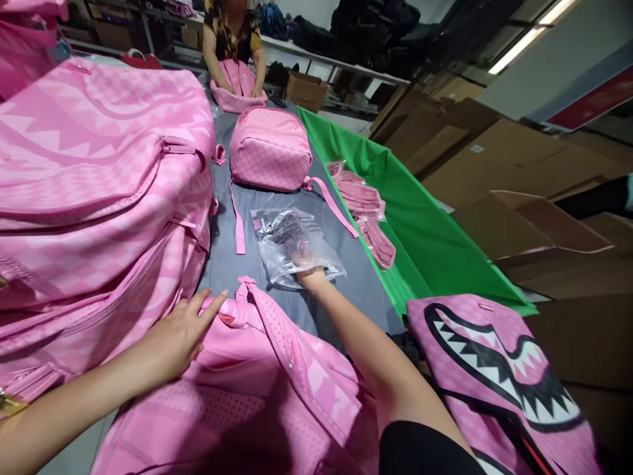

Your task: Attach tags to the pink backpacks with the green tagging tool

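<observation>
A pink backpack (237,396) lies in front of me, its padded strap (291,349) across the top. My left hand (180,330) rests flat on its upper edge, fingers stretched out and apart, beside the strap's top end. Farther forward, my right hand (304,257) reaches into a clear plastic bag (281,247) on the grey table (222,257). Small dark items show through the bag's far end. The plastic and blur hide my right fingers, so I cannot tell what they grip. A small pink checkered bag (271,148) stands just beyond, its straps hanging loose.
Large pink backpacks (103,152) pile up at the left. Green cloth (395,198) borders the table's right side, with several wrapped pink pieces (361,198) on it. A shark-mouth bag (499,369) and cardboard boxes (504,158) stand right. A person (235,39) handles a pink bag opposite.
</observation>
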`<action>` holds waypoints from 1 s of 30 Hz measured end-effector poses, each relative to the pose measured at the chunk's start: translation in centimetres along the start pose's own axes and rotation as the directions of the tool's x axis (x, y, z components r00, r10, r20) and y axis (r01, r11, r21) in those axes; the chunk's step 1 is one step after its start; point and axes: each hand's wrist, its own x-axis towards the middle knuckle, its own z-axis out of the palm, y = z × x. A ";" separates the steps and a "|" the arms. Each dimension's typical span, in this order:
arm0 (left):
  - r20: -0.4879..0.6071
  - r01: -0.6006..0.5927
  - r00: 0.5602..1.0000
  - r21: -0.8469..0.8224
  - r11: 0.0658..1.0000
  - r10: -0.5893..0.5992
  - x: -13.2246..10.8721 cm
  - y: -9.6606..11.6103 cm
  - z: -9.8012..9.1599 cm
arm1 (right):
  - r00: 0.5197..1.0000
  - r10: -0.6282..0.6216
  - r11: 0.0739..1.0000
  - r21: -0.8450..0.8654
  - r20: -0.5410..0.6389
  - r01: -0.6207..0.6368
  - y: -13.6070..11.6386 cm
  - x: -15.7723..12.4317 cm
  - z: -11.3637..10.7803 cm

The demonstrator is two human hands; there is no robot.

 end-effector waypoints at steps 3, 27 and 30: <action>0.007 -0.013 1.000 -0.014 1.000 0.013 0.1 -0.1 -0.3 | 1.000 0.007 0.998 0.064 -0.001 -0.006 -0.1 -2.3 -1.8; -0.522 -0.250 0.839 -0.120 0.961 0.153 -6.0 4.3 0.4 | 0.970 0.005 0.953 0.295 -0.245 0.070 -14.5 -21.0 -13.5; -0.439 -0.148 0.890 -0.021 0.989 0.124 -7.8 2.6 2.5 | 0.990 -0.058 0.908 0.405 -0.125 0.104 -14.9 -18.4 -13.1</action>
